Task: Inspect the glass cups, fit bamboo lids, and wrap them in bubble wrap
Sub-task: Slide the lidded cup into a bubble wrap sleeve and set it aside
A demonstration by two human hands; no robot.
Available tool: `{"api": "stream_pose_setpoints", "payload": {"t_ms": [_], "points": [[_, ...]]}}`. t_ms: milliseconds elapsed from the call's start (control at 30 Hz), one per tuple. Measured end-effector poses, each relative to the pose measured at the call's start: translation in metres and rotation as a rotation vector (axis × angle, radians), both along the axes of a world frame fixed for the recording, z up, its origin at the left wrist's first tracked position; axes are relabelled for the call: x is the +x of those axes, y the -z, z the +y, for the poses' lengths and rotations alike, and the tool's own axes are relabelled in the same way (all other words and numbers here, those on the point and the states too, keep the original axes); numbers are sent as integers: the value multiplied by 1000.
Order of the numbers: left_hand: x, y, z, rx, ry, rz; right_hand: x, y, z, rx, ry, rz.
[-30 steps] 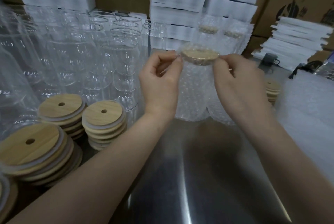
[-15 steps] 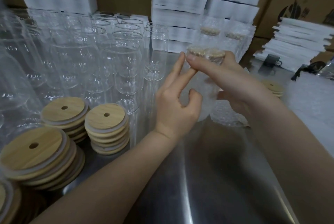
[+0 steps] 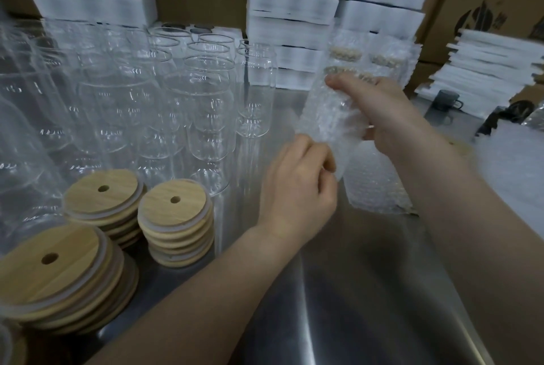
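1. Wrapped cup (image 3: 329, 117) is off the table and tilted, lid end up and away, btwn both hands.
2. R hand (image 3: 379, 108): fingers curled round cup's upper body.
3. L hand (image 3: 297, 185): curled, pinching loose wrap at lower end.
4. Second wrapped cup (image 3: 379, 191) stands just behind/below.
5. Glass cups (image 3: 206, 99) and bamboo lid stacks (image 3: 173, 214) sit near L forearm.
6. Room: steel table (image 3: 338, 291) shows btwn forearms.

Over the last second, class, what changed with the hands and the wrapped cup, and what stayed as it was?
The wrapped cup, upright before, now tilts with its lid end away. The right hand left the wrap's top and grips the cup's body. The left hand let go of the top, dropped, and its fingers pinch the wrap's lower end. The lid stacks and bare glasses stayed put.
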State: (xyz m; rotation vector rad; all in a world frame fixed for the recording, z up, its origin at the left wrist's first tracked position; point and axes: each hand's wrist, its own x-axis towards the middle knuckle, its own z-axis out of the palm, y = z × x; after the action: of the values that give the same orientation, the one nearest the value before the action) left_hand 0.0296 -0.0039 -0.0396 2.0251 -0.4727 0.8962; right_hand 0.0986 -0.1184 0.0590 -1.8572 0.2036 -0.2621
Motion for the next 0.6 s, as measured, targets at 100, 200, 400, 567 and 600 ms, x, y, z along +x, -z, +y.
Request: {"api": "stream_pose_setpoints", "payload": {"t_ms": [100, 200, 400, 567, 600], "points": [[-1, 0, 2, 195, 140, 189, 33, 0, 5, 146, 85, -108], [-1, 1, 2, 381, 259, 243, 66, -1, 20, 88, 142, -232], [6, 6, 4, 440, 335, 234, 116, 4, 51, -84, 232, -275], [7, 10, 3, 402, 354, 219, 136, 7, 65, -247, 278, -223], [7, 10, 3, 396, 352, 217, 139, 7, 68, -272, 287, -212]]}}
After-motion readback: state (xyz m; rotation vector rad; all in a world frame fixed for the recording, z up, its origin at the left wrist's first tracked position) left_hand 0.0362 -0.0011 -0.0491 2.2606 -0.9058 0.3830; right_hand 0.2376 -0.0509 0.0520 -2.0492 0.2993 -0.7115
